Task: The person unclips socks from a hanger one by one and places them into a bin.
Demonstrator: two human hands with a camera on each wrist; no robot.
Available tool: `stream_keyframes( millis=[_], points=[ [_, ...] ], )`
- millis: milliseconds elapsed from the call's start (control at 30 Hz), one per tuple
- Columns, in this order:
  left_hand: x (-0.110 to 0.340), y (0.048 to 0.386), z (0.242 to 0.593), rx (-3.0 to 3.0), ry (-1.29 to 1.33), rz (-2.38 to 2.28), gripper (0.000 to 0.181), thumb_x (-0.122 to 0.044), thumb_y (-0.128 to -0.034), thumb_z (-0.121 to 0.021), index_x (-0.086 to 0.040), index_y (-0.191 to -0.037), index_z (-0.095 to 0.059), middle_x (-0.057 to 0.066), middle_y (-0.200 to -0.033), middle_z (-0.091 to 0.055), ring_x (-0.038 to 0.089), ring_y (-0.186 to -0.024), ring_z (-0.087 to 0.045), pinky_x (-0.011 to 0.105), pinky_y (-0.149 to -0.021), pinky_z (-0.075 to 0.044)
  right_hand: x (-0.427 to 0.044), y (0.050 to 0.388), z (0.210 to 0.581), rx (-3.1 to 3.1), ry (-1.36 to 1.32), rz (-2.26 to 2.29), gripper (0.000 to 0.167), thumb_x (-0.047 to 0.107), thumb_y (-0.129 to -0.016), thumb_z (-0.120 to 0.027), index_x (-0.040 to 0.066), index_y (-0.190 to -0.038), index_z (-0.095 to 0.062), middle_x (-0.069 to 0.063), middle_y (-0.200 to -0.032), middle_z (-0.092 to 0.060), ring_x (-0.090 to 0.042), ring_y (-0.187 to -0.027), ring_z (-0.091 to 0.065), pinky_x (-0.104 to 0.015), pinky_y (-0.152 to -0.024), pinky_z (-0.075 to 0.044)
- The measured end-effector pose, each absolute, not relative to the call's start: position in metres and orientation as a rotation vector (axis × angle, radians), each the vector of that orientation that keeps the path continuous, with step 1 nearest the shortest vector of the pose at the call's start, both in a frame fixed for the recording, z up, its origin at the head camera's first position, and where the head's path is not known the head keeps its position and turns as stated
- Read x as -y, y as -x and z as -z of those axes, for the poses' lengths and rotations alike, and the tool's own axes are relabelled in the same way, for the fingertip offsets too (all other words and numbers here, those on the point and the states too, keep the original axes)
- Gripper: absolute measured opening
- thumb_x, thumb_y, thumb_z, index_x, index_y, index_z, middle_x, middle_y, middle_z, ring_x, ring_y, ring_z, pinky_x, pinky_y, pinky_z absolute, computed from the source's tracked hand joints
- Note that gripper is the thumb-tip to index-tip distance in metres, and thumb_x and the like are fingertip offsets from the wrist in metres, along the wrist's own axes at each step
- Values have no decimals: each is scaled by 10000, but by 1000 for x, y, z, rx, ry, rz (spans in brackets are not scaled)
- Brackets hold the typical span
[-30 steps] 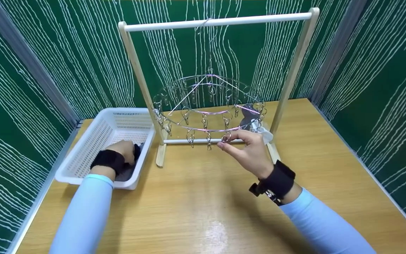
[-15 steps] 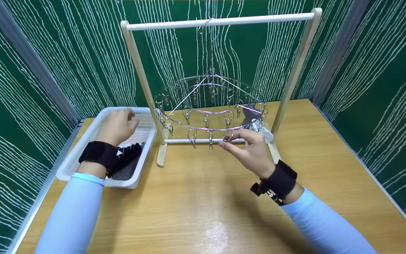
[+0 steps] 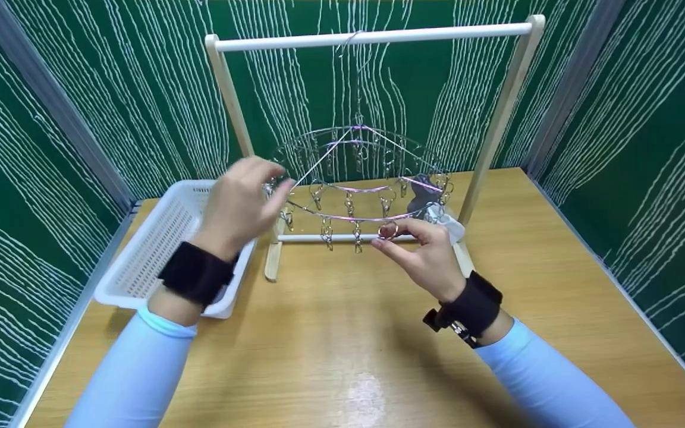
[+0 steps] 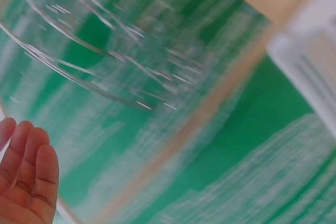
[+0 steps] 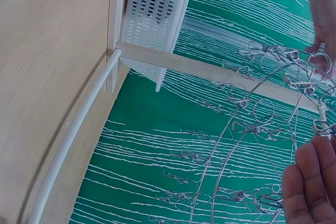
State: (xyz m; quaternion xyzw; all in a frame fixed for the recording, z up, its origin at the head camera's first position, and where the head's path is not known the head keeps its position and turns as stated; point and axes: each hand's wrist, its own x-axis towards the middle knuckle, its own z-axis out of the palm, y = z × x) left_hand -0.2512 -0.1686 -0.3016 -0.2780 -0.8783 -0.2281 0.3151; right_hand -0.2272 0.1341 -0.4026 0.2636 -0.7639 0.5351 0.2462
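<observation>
A round metal clip hanger (image 3: 351,220) with several small wire clips hangs from a white rail. My right hand (image 3: 423,255) pinches a clip (image 3: 387,230) at its front edge between thumb and forefinger. In the right wrist view, the fingertips of my right hand (image 5: 315,182) are beside the wire clips. My left hand (image 3: 241,202), blurred, is at the hanger's left side and holds nothing visible; in the left wrist view, its fingers (image 4: 31,171) are nearly straight. Grey cloth (image 3: 423,196) and white cloth (image 3: 448,224) are at the hanger's right side.
A white perforated basket (image 3: 122,297) stands on the wooden table (image 3: 330,345) at the left, partly covered by my left arm. The wooden stand's posts (image 3: 500,125) rise on both sides of the hanger. Green walls with white lines (image 3: 158,89) enclose the table.
My left hand has come up out of the basket, where dark cloth lay, and across to the hanger's left side. My right hand keeps its pinch on the clip, nearly in place.
</observation>
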Motion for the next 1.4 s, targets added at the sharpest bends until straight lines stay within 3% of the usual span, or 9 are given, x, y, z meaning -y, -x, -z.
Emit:
stream_keyframes(
  millis=[200, 333, 500, 833, 1067, 1233, 1400],
  points=[
    [130, 230, 304, 2260, 965, 441, 191, -196, -1053, -695, -39, -1005, -793, 116, -982, -808, 271, -909, -769, 395, -861, -656, -133, 227, 403, 2114, -701, -1453, 157, 1, -867, -890, -34, -982, -790, -101, -945, -802, -74, -893, -698, -205, -864, -591],
    [114, 224, 311, 2271, 1031, 272, 209, -256, -1049, -714, -68, -1045, -807, 101, -1027, -824, 250, -939, -783, 381, -875, -661, -133, 228, 404, 2128, -712, -1428, 155, 20, -881, -884, -29, -997, -793, -98, -954, -808, -87, -889, -713, -178, -871, -596],
    [100, 221, 322, 2220, 1035, 62, 224, -300, -1017, -761, -87, -1054, -819, 82, -1021, -824, 248, -918, -771, 368, -789, -651, -131, 228, 406, 2117, -735, -1427, 161, 3, -885, -875, -28, -1022, -797, -130, -955, -810, -96, -868, -732, -194, -862, -619],
    [91, 225, 336, 2090, 927, -142, 160, -172, -959, -789, -94, -821, -772, 25, -806, -755, 194, -718, -678, 309, -564, -544, -128, 228, 406, 2076, -827, -1397, 199, -39, -843, -892, -59, -1015, -794, -143, -915, -802, -44, -822, -699, -136, -793, -584],
    [97, 228, 342, 2075, 855, -125, 262, -218, -968, -801, -88, -752, -731, 11, -752, -729, 205, -692, -660, 322, -545, -545, -131, 225, 401, 2097, -876, -1361, 187, -11, -864, -889, -12, -1033, -810, -94, -915, -813, -43, -846, -707, -135, -807, -584],
    [103, 231, 344, 2063, 842, -138, 299, -217, -990, -768, -78, -735, -699, 17, -722, -688, 218, -682, -638, 329, -555, -537, -140, 224, 391, 1999, -933, -1317, 209, -68, -839, -873, -47, -1031, -795, -143, -926, -815, -40, -848, -729, -140, -831, -600],
    [109, 230, 344, 2106, 825, -135, 278, -177, -1007, -736, -71, -753, -695, 35, -730, -672, 236, -690, -632, 337, -542, -538, -154, 229, 379, 1834, -928, -1289, 162, -164, -811, -808, -73, -941, -777, -211, -844, -786, 28, -794, -697, -117, -749, -578]
  ],
)
